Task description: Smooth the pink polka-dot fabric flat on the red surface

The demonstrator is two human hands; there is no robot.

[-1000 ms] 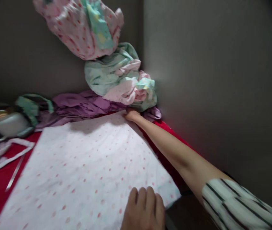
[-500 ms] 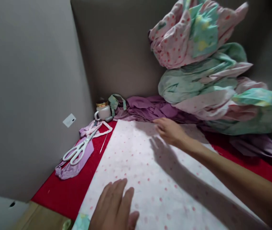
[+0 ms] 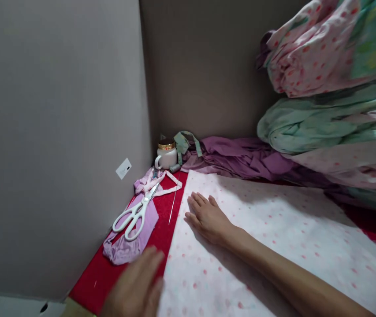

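Right hand (image 3: 207, 218): palm down, laid flat, fingers (image 3: 198, 200) extended together and pointing toward the far left. Its bare forearm runs from the wrist to the near right corner. Left hand (image 3: 135, 286): near left, blurred, back of hand up, fingers loosely extended and unclenched; whether it rests on anything cannot be told.

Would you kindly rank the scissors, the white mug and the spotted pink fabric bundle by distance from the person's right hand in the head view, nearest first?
From the right hand, flat on the dotted cloth:
1. Scissors, to its left on a purple scrap.
2. White mug, farther back in the corner.
3. Spotted pink fabric bundle, high at the upper right, atop the pile.
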